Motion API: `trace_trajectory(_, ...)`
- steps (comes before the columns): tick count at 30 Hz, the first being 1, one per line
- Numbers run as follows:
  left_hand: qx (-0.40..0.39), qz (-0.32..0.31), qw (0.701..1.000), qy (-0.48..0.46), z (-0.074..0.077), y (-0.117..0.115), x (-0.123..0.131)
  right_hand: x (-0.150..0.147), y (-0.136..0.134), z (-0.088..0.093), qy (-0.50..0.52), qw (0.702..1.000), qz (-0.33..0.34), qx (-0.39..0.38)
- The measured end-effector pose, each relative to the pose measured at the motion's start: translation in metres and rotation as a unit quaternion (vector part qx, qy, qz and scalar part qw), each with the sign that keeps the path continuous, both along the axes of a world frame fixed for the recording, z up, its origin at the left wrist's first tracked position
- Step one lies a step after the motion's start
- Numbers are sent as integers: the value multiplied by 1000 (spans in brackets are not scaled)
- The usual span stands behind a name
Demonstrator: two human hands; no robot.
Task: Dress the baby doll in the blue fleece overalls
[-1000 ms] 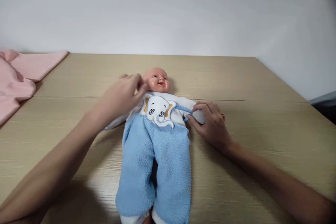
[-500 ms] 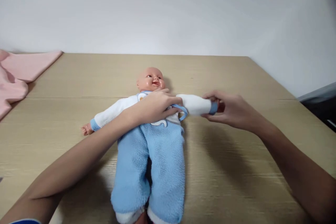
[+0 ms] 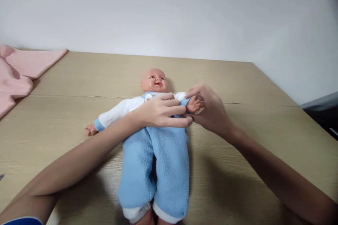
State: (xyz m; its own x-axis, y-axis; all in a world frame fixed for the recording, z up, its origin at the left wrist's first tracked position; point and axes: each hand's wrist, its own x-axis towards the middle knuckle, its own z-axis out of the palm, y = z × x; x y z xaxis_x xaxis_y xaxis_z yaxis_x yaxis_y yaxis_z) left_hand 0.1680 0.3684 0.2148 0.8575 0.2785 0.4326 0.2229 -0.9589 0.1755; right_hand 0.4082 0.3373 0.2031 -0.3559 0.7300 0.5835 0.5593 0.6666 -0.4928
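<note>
A baby doll (image 3: 154, 80) lies on its back on the wooden table (image 3: 250, 137), head away from me. It wears a white top and blue fleece trousers (image 3: 155, 168). My left hand (image 3: 162, 112) lies across the doll's chest, fingers pressed together on the top and pinching the fabric by the doll's arm on my right. My right hand (image 3: 211, 110) is closed around that arm's small hand and cuff (image 3: 194, 104), which is bent in towards the chest. The doll's other arm (image 3: 111, 117) stretches out to the left on the table.
A pink cloth (image 3: 18, 74) lies bunched at the table's far left corner. A white wall stands behind the table. A dark object shows past the table's right edge (image 3: 324, 112).
My right hand has drawn the doll's arm in from stretched out to bent by the chest. My left hand went from the doll's shoulder to its chest and stays there.
</note>
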Motion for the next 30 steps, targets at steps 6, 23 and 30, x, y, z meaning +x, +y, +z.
trace_trajectory(6, -19, 7, 1000, 5, 4, -3, -1, -6, 1, -6, 7, 982, 148, -114)
trace_trajectory(23, -390, 30, 917, -72, 19, 2, -3, -3, -28, -38, 335, 852, 139, -379)
trace_trajectory(30, -314, 128, 939, -53, 2, 4, -2, -15, -24, -63, 387, 824, 7, -414)
